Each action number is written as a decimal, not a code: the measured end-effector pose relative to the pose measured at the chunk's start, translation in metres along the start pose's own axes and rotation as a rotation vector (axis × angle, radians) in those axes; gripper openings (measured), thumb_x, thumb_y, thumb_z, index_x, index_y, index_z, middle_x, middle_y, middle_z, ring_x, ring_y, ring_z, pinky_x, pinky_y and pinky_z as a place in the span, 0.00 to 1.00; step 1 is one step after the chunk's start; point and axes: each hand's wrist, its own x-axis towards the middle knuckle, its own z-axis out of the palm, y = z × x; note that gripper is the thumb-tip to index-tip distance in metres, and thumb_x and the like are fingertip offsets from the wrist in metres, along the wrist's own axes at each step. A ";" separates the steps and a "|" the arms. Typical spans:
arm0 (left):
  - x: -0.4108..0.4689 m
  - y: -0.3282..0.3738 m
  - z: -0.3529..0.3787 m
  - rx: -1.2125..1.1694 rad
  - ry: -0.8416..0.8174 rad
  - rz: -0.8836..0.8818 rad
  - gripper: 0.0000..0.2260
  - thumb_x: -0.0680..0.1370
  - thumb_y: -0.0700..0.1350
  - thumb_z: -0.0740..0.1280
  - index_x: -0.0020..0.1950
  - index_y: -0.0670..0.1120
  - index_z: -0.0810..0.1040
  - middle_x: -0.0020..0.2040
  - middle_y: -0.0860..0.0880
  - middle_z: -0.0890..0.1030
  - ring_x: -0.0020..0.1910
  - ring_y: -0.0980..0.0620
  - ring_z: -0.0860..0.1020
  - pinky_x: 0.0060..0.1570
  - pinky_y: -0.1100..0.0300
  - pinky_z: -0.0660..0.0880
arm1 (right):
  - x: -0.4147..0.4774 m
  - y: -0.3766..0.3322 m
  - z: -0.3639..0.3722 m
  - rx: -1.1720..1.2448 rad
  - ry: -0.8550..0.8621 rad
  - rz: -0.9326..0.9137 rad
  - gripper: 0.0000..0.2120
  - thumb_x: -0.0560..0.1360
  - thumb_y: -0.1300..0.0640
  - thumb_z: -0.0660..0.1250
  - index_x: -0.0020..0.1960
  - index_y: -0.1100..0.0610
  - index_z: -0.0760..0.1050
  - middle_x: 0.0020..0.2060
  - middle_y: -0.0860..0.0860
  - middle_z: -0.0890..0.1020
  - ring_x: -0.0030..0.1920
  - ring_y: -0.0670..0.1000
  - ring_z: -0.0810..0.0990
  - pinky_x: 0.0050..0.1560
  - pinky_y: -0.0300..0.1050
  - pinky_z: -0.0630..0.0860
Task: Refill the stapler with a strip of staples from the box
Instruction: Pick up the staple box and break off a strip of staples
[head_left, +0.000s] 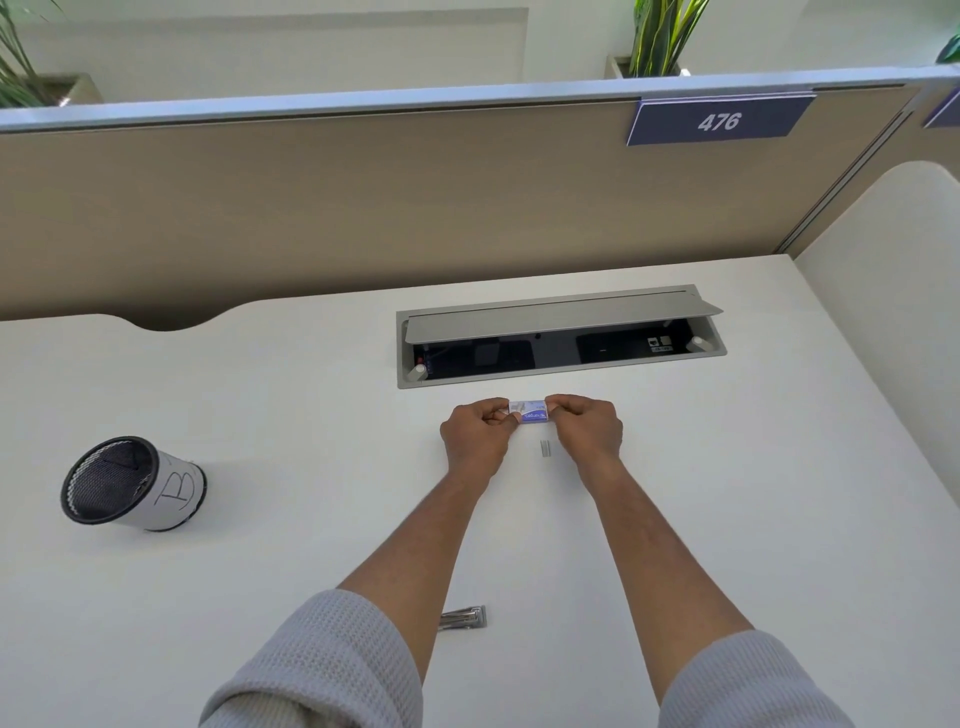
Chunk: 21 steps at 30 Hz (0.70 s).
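Pinching the box (530, 411) by its ends, left hand (480, 434) and right hand (587, 423) fingers clamped, you're likely closing it. The strip (544, 449) lies just nearer; next, carry it to the stapler (465, 618) near you.

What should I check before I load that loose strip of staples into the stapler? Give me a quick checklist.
1. Staple strip out of the box, lying on the desk: ok.
2. Staple box set down: not ok; the left hand and right hand both pinch its ends.
3. A hand free to pick up the strip: not ok.
4. Stapler close by: ok, it lies on the desk beside the left forearm.
5. Stapler opened for loading: cannot tell; the forearm hides part of it.
6. Box closed so that nothing spills: cannot tell, too small.
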 end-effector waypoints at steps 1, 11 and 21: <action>0.000 0.000 0.000 0.000 0.001 -0.002 0.15 0.75 0.44 0.78 0.61 0.43 0.87 0.50 0.44 0.88 0.44 0.54 0.81 0.50 0.68 0.76 | 0.000 0.001 0.000 0.012 -0.021 -0.006 0.09 0.79 0.60 0.69 0.56 0.56 0.87 0.55 0.53 0.88 0.54 0.50 0.83 0.60 0.44 0.80; -0.006 0.002 -0.005 -0.048 0.001 -0.039 0.15 0.76 0.48 0.78 0.61 0.44 0.86 0.43 0.51 0.85 0.39 0.58 0.79 0.43 0.73 0.72 | -0.011 0.019 -0.024 -0.072 -0.115 -0.153 0.12 0.74 0.63 0.72 0.57 0.55 0.84 0.47 0.49 0.85 0.44 0.48 0.81 0.53 0.40 0.78; -0.031 -0.010 -0.025 -0.072 -0.002 -0.087 0.14 0.78 0.53 0.74 0.60 0.49 0.85 0.42 0.59 0.82 0.43 0.64 0.79 0.46 0.68 0.73 | -0.046 0.033 -0.014 -0.286 -0.099 -0.344 0.13 0.72 0.62 0.77 0.57 0.59 0.86 0.46 0.50 0.80 0.49 0.53 0.80 0.52 0.38 0.71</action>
